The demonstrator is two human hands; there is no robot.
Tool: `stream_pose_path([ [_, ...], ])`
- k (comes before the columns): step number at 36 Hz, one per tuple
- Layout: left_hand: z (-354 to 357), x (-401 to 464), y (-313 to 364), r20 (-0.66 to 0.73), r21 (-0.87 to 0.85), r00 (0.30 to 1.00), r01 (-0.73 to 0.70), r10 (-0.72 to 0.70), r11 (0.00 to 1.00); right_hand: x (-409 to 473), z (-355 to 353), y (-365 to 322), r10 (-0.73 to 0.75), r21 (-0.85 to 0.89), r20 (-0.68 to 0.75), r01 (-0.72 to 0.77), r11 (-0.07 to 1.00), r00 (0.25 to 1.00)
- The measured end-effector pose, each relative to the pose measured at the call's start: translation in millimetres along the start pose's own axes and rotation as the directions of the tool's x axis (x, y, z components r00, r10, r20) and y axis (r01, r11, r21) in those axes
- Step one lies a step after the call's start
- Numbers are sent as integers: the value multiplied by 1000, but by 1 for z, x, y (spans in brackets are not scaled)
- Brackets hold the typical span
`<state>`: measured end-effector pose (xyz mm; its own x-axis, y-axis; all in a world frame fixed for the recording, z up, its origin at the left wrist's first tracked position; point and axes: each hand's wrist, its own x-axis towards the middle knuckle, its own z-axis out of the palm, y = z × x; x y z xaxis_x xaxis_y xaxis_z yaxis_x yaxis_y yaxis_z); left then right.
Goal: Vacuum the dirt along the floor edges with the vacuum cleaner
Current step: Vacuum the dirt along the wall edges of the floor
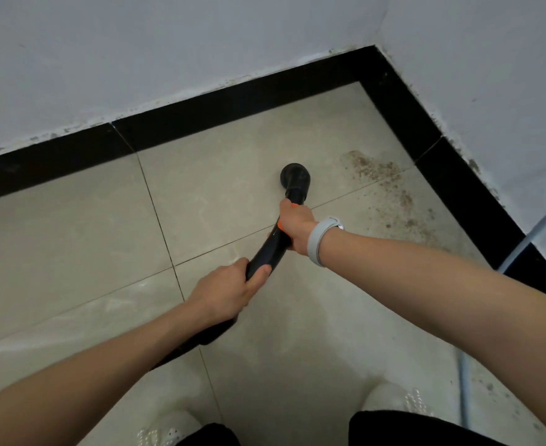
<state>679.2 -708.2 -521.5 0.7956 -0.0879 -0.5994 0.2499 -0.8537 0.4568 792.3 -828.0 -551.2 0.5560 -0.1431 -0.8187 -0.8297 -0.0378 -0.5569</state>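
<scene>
Both your hands, left (225, 292) and right (295, 225), grip the wand (273, 244); dirt (384, 185) by the skirting remains unvacuumed.

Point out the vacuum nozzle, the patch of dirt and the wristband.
vacuum nozzle (295, 176): head view, on its round black end above the floor tile.
patch of dirt (381, 181): head view, on the brown specks near the right skirting.
wristband (317, 241): head view, on the grey strap round the right wrist.
</scene>
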Motion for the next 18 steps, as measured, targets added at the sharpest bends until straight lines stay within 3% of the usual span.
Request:
stream_pose_path([
  [9,-28,57,35,26,-70,990,-134,136,989,26,-30,-43,-75,83,-120,86,993,990],
  [15,-25,58,47,131,-191,973,-161,188,968,23,-57,-39,-14,125,-124,29,992,992],
  [18,-22,49,40,212,-119,956,-179,201,977,9,-71,-14,63,216,-81,-44,975,995],
])
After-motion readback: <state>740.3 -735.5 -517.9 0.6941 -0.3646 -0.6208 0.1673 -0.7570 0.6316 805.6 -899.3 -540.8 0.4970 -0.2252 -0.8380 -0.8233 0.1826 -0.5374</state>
